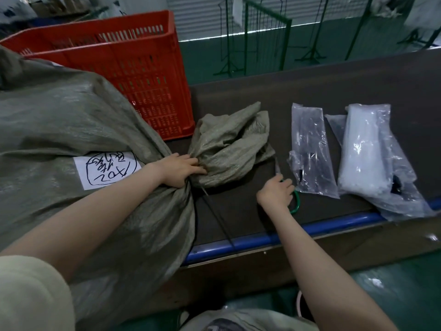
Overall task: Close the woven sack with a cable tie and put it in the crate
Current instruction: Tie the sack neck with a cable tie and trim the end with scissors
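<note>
A big grey-green woven sack [71,120] lies on the dark table, filling the left side, with a white handwritten label [105,169] on it. My left hand [181,169] grips its bunched neck, and the loose mouth [233,144] fans out to the right. A black cable tie [218,219] runs from the neck down toward the table's blue edge. My right hand [276,192] rests on green-handled scissors [294,204], fingers closed over the handles. The red plastic crate [124,65] stands behind the sack.
Two clear plastic bags lie to the right: one with black cable ties [310,149], one with white ones [367,149]. A blue rail [322,226] edges the table front. Green metal racks [262,32] stand beyond the table. Another sack [238,318] lies by my feet.
</note>
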Demonstrator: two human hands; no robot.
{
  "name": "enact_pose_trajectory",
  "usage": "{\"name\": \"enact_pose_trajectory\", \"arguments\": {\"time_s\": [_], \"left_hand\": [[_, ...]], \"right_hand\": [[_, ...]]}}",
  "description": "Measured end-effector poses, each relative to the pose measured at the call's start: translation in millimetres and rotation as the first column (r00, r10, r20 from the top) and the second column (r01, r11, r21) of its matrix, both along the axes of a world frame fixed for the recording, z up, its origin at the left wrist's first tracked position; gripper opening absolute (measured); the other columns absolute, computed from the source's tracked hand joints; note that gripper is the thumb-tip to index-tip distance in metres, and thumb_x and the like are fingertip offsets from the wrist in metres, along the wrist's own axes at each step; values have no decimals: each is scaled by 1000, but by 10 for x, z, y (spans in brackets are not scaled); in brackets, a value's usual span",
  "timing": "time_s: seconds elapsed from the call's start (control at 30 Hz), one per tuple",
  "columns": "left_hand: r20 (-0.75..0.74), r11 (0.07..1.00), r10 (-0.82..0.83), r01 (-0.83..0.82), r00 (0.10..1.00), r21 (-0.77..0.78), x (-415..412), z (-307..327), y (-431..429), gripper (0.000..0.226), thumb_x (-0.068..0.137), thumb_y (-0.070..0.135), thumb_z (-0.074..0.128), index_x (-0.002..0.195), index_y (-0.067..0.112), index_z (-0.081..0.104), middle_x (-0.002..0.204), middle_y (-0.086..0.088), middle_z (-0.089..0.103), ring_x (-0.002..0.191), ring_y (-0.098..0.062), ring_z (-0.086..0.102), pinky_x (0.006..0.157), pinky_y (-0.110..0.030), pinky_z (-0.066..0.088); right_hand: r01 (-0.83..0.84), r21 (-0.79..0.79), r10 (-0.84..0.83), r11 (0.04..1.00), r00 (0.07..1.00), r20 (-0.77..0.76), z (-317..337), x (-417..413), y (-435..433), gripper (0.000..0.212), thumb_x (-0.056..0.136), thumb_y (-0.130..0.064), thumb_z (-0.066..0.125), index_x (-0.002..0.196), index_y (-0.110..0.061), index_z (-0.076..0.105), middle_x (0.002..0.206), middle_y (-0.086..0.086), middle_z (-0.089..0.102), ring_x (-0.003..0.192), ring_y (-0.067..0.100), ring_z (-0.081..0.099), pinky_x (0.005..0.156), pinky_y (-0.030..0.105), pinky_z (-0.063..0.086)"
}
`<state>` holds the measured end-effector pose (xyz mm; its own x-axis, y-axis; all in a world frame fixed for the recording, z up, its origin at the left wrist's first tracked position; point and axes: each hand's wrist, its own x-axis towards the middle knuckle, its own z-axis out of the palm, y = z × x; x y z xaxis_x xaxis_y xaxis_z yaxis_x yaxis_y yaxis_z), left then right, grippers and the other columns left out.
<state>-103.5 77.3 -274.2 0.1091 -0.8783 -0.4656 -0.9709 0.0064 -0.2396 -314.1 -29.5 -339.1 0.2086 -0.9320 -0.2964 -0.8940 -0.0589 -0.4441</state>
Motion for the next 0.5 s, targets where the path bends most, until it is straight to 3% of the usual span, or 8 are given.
{"name": "enact_pose_trajectory", "arguments": {"time_s": [0.13,0.23,0.4,0.5], "left_hand": [[79,985,80,-91,994,148,-10,-15,-2,63,92,16,34,148,36,13,152,-7,22,139,-29,24,109,-44,26],[58,970,175,-183,983,162,3,-20,-4,64,90,18,35,147,38,14,156,-5,17,140,-29,26,110,-45,28],[-143,925,375,-360,916,119,50,14,-16,54,90,26,35,142,40,31,156,0,23,141,-24,26,113,-40,27],[-272,895,438,-445,857,37,104,42,-29,43,96,37,26,133,39,46,151,0,37,137,-23,35,113,-38,29]], "right_hand": [[104,-60,-102,993,994,30,-106,-28,-73,44,92,-3,46,131,6,29,141,27,30,127,40,36,103,40,37],[170,-21,-171,985,984,-39,-127,-98,-81,48,92,-11,49,132,7,29,141,26,34,128,38,38,103,40,37],[55,76,-52,996,998,-38,-45,-285,-135,45,86,-19,60,123,4,50,127,19,56,119,33,54,91,35,48],[96,108,-106,990,990,96,69,-396,-148,40,85,-22,57,117,3,56,120,21,60,113,36,55,81,32,45]]}}
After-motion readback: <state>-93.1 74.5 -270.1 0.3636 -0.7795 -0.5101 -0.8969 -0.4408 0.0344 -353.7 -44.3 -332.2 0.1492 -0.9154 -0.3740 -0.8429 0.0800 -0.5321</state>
